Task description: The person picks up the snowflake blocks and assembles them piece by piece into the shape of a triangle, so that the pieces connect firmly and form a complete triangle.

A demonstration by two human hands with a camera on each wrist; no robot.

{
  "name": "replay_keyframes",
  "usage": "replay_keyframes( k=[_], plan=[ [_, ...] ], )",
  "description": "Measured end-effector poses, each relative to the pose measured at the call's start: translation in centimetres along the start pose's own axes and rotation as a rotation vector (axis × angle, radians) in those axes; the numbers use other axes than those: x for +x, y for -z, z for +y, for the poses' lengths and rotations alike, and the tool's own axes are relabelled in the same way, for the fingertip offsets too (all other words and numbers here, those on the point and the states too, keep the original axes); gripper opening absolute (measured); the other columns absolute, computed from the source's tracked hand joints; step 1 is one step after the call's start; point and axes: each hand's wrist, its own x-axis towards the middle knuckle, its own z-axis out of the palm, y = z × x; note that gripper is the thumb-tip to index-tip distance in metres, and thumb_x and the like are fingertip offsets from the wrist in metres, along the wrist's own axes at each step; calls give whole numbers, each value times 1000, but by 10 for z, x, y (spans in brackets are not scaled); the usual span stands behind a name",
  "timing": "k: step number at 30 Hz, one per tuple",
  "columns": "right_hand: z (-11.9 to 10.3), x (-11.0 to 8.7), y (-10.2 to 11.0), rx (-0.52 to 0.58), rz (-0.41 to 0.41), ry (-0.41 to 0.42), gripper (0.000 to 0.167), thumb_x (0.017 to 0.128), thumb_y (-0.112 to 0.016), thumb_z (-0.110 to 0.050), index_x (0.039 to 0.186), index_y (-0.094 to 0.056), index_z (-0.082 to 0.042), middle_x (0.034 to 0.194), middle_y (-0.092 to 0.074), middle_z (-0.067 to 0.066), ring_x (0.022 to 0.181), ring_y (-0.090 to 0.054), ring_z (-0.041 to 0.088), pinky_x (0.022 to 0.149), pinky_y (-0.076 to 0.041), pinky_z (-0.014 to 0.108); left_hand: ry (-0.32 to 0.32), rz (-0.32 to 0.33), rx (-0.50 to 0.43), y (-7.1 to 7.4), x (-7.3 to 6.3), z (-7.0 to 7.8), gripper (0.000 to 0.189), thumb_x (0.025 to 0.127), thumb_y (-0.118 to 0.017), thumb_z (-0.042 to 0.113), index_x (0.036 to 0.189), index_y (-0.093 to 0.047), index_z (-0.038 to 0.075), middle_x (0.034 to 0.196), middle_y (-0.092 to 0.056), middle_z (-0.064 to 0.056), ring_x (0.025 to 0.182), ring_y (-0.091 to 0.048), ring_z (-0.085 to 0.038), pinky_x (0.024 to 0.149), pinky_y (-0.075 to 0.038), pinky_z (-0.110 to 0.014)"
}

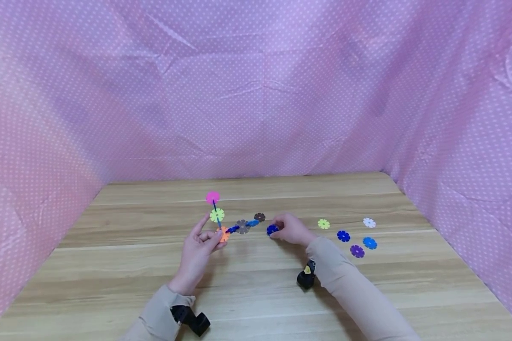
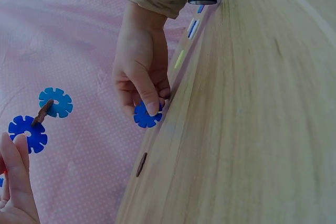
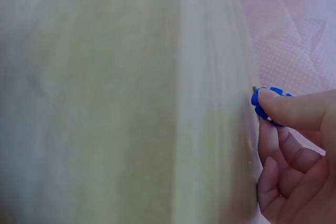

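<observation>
At the left, a beige sleeve is cut off by the bottom edge in the head view, with a black device strapped at its cuff. The left hand has its fingers clamped on an orange disc, part of a chain of notched discs held over the wooden counter; the thumb covers some of the orange. Whether the raised forefinger touches the lime disc is hard to tell. A pink disc tops the chain, and the 2 links between these 3 discs show only as thin blue edges. Rightward from the orange run a tilted dark blue disc, a grey-brown disc and a light blue disc. The left wrist view cuts off most of the chain and the left hand.

Next, a brown disc lies on the counter, seen edge-on and apart from the chain in the left wrist view. The right hand has thumb and fingers pinched on a royal blue disc, its near side hidden by the thumb.

Farther right lie 5 loose discs: lime, dark blue, purple, white and light blue. In the right wrist view, only scraps of coloured pieces show at the top right corner.
</observation>
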Motion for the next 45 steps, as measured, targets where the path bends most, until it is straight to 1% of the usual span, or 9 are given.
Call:
replay_keyframes(
  k=[3,9,15,20,26,29,35,40,45],
  plan=[
    [1,-4,3,65,-15,-17,13,83,-69,-5,96,-67,-4,81,-62,4,65,-54,13,60,-48,24,1,-2,-1,0,0,0,66,90,-56,-7,148,-28,5,67,-62,8,63,-63,-3,71,-56,-19],
    [3,-13,5,162,-28,-14,6,86,-65,-9,89,-66,-4,76,-59,2,62,-52,12,57,-46,23,25,-5,26,2,0,0,65,91,-56,-5,148,-28,8,69,-62,6,68,-64,-4,73,-56,-21],
    [1,-23,4,220,-35,29,7,86,-65,-6,87,-64,0,77,-59,2,68,-50,13,62,-45,24,36,-8,40,5,-3,-1,65,91,-56,-4,148,-28,10,70,-63,6,71,-65,-4,75,-56,-21],
    [0,-34,2,270,-50,-1,9,86,-66,-10,88,-61,-2,77,-57,0,68,-48,13,62,-43,23,4,-22,17,4,-4,-2,66,90,-56,-6,148,-28,6,68,-62,6,68,-64,-3,72,-56,-20],
    [0,-47,2,291,-86,1,9,88,-64,-11,91,-60,-3,75,-57,0,67,-54,14,61,-48,25,13,-42,37,1,-8,1,65,90,-58,-5,147,-30,8,71,-64,5,69,-65,-5,73,-56,-21],
    [-3,-52,4,357,-97,21,15,89,-63,-9,98,-56,0,74,-59,2,69,-60,17,66,-54,27,21,-50,46,-1,-10,3,65,89,-58,-5,147,-31,8,71,-64,4,69,-65,-5,73,-57,-21],
    [-12,-60,8,445,-39,21,32,91,-61,-10,117,-52,5,83,-66,17,77,-66,25,73,-56,34,39,-53,69,-3,-13,4,66,89,-58,-4,147,-32,12,73,-65,2,70,-66,-7,74,-57,-23],
    [-20,-64,10,544,65,-22,32,91,-60,-4,120,-55,6,86,-68,12,76,-66,17,75,-58,33,43,-61,55,-3,-16,3,65,89,-58,-4,147,-33,13,73,-65,2,70,-65,-8,74,-57,-25],
    [-25,-67,9,636,98,-36,42,87,-59,5,127,-50,8,91,-68,11,81,-68,14,80,-56,28,39,-71,37,-4,-19,4,66,88,-58,-6,146,-33,11,73,-64,2,70,-64,-7,74,-57,-25]
  ],
)
